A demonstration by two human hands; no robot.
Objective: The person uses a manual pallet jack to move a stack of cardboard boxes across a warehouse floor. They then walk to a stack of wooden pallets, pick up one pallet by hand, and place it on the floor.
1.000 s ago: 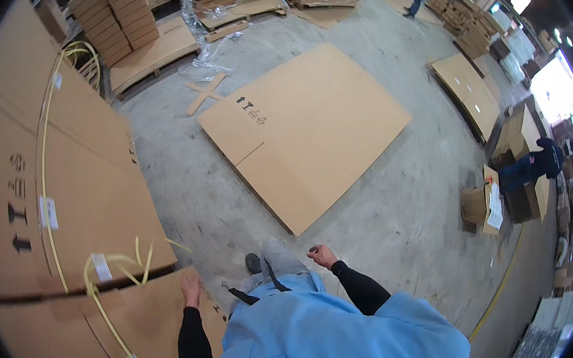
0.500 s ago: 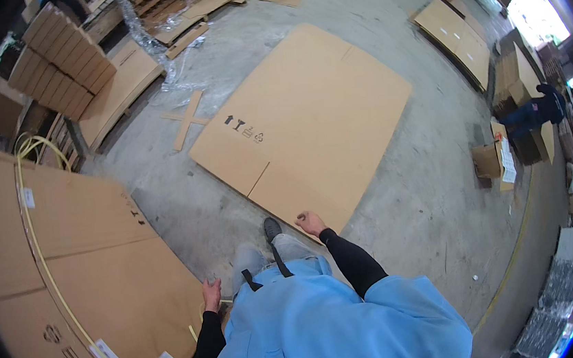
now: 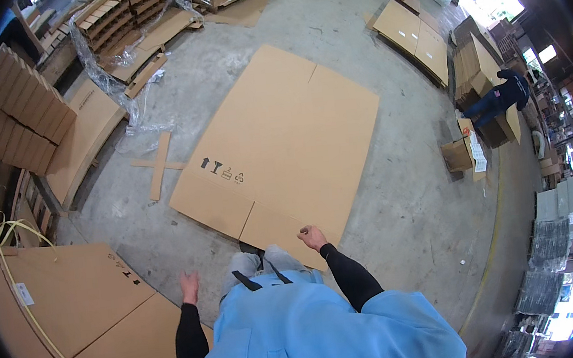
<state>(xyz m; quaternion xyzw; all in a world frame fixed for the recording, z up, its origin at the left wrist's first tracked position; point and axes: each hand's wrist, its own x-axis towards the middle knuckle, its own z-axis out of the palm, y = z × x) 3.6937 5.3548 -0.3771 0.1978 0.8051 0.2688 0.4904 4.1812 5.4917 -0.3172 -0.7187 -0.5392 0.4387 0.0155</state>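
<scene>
A large flat cardboard sheet (image 3: 276, 138) lies on the floor in front of me, with dark printed symbols on its left part and a slit in its near edge. My right hand (image 3: 313, 237) hangs over its near edge, fingers loosely curled and apart, holding nothing that I can see. Off to my left, my left hand (image 3: 190, 287) is open and empty above the floor. Close to it lie big cardboard panels (image 3: 84, 295) with a yellow strap (image 3: 40, 341) running across them.
Two crossed cardboard strips (image 3: 160, 166) lie left of the sheet. Stacked cartons (image 3: 21, 111) and clear plastic wrap (image 3: 100, 72) stand farther left. At right, a co-worker (image 3: 509, 92) bends by cardboard near an open carton (image 3: 458, 155). Another flat stack (image 3: 414, 39) lies at far right.
My view has shifted, and I stand closer to the sheet's near edge. My left hand has moved away from the strapped panels. The right hand stays over the sheet.
</scene>
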